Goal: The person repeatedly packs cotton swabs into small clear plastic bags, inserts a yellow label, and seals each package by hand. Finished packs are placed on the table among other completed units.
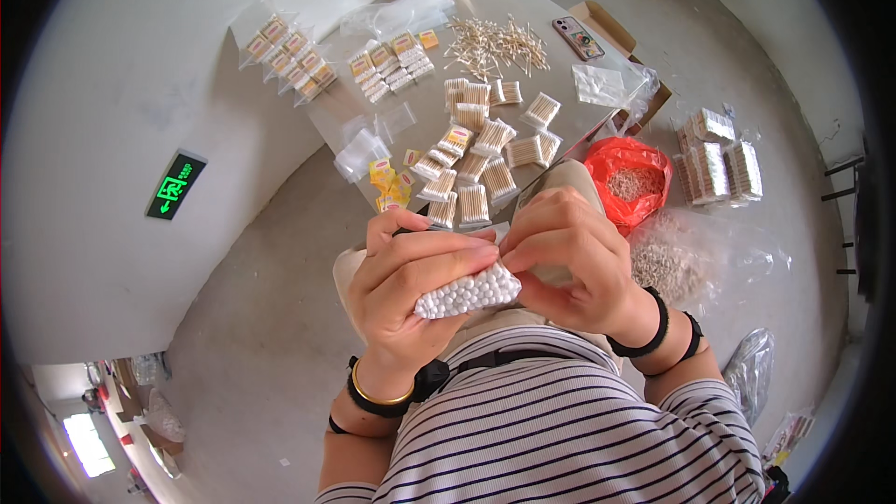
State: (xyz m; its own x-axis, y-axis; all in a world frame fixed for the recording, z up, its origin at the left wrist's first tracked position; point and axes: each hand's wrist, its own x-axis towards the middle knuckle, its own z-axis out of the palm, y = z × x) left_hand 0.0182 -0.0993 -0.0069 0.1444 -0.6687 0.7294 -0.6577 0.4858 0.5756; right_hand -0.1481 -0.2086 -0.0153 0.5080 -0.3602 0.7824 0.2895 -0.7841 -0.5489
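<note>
My left hand (411, 275) is wrapped round a pack of cotton swabs (469, 294), its white tips facing me. At the pack's right end, the fingers of my right hand (574, 257) are pinched together against the edge of its wrapping; just what they grip is partly hidden. Beyond my hands, several small bags of cotton swabs (493, 137) lie strewn over the grey table (420, 98). Small yellow cards (392, 185) sit at the table's near left edge, beside empty see-through bags (362, 151).
Loose cotton swabs (495, 45) are heaped at the far side, near a phone (579, 39). Yellow-labelled packs (390, 65) stand at left. A red bag (630, 177) and a see-through bag (672, 271) of swabs are at right, with stacked packs (717, 163) on the floor.
</note>
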